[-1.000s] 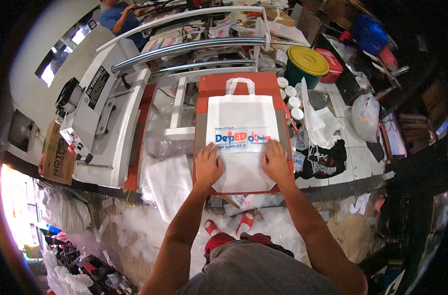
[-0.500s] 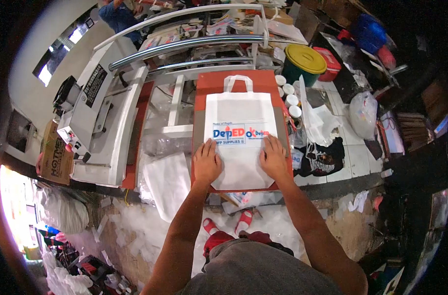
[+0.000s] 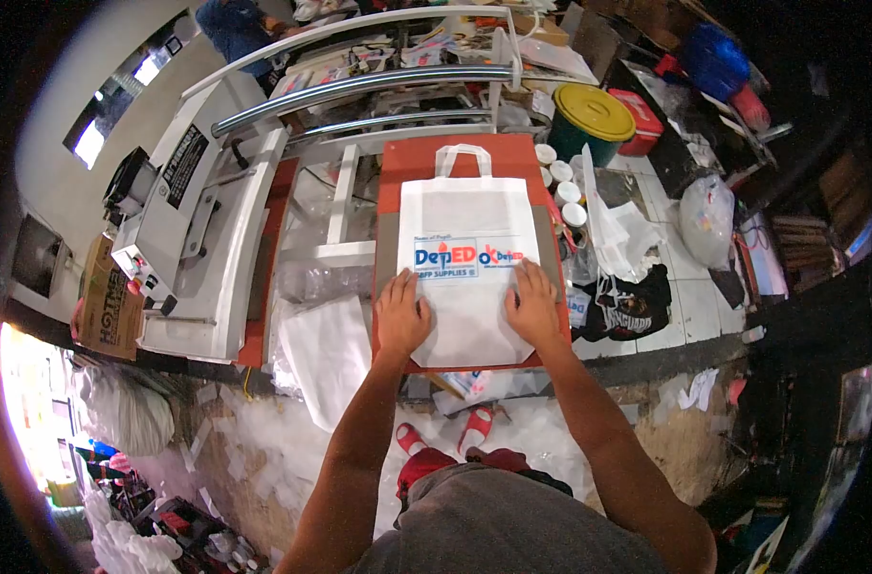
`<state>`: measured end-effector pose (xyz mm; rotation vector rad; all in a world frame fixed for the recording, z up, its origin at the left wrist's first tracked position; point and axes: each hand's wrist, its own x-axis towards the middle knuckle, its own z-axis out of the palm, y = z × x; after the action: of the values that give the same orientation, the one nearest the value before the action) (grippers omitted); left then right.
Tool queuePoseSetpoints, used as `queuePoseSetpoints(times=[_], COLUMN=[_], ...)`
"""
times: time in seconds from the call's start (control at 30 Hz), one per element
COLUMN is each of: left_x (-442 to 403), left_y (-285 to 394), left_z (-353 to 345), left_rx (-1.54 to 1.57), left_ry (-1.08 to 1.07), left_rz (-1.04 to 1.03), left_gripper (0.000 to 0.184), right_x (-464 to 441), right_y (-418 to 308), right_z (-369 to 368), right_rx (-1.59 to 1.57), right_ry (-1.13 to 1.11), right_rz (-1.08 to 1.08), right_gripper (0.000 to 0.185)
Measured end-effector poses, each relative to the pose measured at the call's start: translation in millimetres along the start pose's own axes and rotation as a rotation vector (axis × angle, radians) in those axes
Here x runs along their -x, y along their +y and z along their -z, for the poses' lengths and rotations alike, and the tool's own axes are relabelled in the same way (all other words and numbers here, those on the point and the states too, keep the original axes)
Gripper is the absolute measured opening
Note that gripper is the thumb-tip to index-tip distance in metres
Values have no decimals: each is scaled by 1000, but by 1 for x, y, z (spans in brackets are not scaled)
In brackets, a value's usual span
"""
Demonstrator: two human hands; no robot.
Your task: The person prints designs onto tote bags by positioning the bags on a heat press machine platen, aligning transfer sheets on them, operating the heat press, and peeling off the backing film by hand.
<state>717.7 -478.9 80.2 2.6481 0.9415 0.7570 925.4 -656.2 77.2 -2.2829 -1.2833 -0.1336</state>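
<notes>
A white bag (image 3: 466, 330) with looped handles at its top lies flat on a red board (image 3: 512, 148). Blue and red lettering, including "DepED", crosses its middle on what looks like a clear sheet. On the bag's left edge rests my left hand (image 3: 403, 311), fingers spread and pointing away from me. My right hand (image 3: 533, 306) lies on the right edge in the same way. Neither hand is wrapped round anything; both press down beside the print. The undersides of the fingers are hidden.
Left of the board stands a white press machine (image 3: 173, 215) with metal rails. White sheets (image 3: 326, 354) hang at the table edge. To the right are white jars (image 3: 570, 193), a yellow-lidded bucket (image 3: 594, 113) and a black printed bag (image 3: 637, 306). A person (image 3: 235, 33) stands at the back left.
The view has shifted slightly. Both hands stay on the bag's edges in nearly the same place. At the back left, the other person's arm and body have moved.
</notes>
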Motion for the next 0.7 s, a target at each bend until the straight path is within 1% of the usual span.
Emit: queuePoseSetpoints(times=[0.03, 0.1, 0.13, 0.17, 0.2, 0.23, 0.27, 0.3, 0.33, 0.37, 0.4, 0.43, 0.47, 0.5, 0.53, 0.57, 0.6, 0.63, 0.67, 0.7], left_x=[0, -2, -1, 9, 15, 16, 22, 32, 31, 34, 33, 30, 27, 25, 22, 17, 26, 17, 11, 3], left_y=[0, 1, -3, -10, -18, -27, -42, -62, -77, -106, -144, -170, -191, -228, -262, -291, -386, -386, -375, -373], left_z=[3, 12, 20, 30, 41, 58, 85, 119, 149, 174, 196, 221, 250, 274, 295, 313, 304, 313, 314, 305], left_rx=[0, 168, 167, 253, 334, 309, 310, 293, 198, 46, 20, -54, -133, -169, -433, -348, -602, -535, -493, -446], left_ry=[1, 14, 28, 88, 147, 166, 190, 229, 307, 329, 384, 474, 532, 485, 577, 501, 476, 374, 296, 234], left_rz=[1, -9, -10, -1, 14, 35, 65, 105, 153, 188, 215, 316, 369, 456, 307, 379, 423, 468, 485, 477], left_gripper=[49, 45, 45, 39, 34, 34, 28, 23, 13, 14, 16, 22, 29, 39, 44, 47, 50, 51, 51, 51], right_x=[0, 2, 5, 11, 22, 36, 55, 85, 117, 146, 174, 210, 256, 303, 348, 394, 442, 473, 500, 487], right_y=[0, 3, 9, 17, 21, 27, 45, 63, 91, 110, 129, 162, 201, 236, 267, 294, 326, 322, 328, 263], right_z=[1, 5, 9, 13, 32, 50, 50, 48, 46, 51, 57, 50, 37, 26, 14, 1, -14, -20, -17, 24], right_rx=[-43, -84, -95, -111, -134, -175, -252, -260, -481, -325, -168, -91, -72, -93, -149, -272, -554, -1217, -540, 144], right_ry=[20, 43, 165, 285, 353, 412, 390, 449, 321, 256, 193, 123, 38, -33, -81, -108, -45, 244, -239, -659], right_rz=[-7, -8, 7, 22, 21, 30, -161, -180, -391, -396, -394, -453, -530, -647, -775, -917, -1083, -1182, -1112, -909], right_gripper=[53, 53, 54, 54, 52, 49, 44, 37, 36, 36, 37, 36, 36, 36, 35, 35, 35, 34, 39, 49])
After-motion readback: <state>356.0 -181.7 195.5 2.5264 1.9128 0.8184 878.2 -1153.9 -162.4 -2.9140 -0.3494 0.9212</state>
